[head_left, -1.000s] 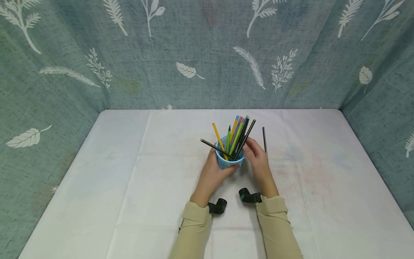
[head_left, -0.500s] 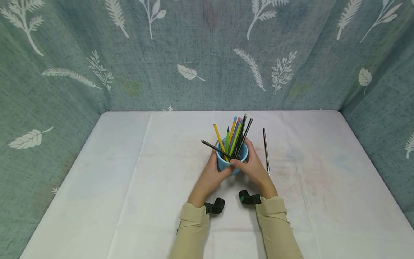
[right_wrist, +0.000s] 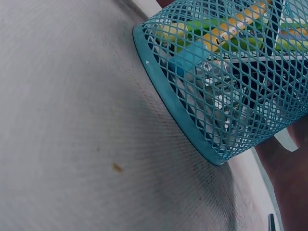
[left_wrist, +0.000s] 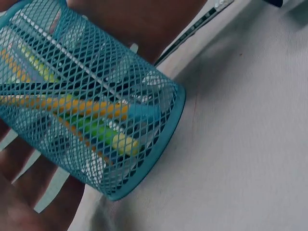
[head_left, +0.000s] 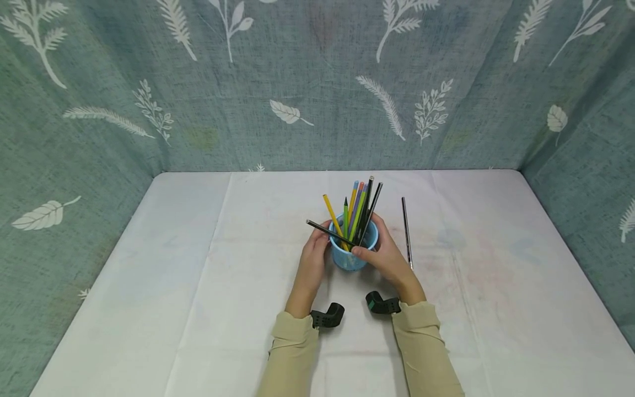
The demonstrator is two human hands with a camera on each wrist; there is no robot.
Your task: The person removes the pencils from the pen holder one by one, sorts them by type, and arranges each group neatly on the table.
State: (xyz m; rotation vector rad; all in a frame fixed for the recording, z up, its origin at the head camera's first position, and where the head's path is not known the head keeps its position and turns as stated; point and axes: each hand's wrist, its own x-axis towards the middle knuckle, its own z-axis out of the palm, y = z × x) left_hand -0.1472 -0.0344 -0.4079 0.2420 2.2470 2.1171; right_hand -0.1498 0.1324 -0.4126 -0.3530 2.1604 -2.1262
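Observation:
A blue mesh pencil cup (head_left: 349,260) stands on the white cloth, filled with several pencils, some black, others yellow, green and purple. My right hand (head_left: 392,259) grips its right side, thumb across the front near the rim and fingers round the back. Along the cup's left side lies my left hand (head_left: 311,259), its fingers extended beside the mesh in the left wrist view. One black pencil (head_left: 322,228) leans far out over the left rim, close to the left fingertips. Through the mesh (right_wrist: 226,101), pencil ends show near the base in the right wrist view.
Another black pencil (head_left: 406,231) lies on the cloth just right of my right hand. A white cloth (head_left: 124,309) covers the table, and a green leaf-patterned curtain (head_left: 317,82) hangs behind its far edge.
My right hand has closed round the cup, its thumb coming to the front. My left thumb has left the front, and that hand has slid to the cup's left side.

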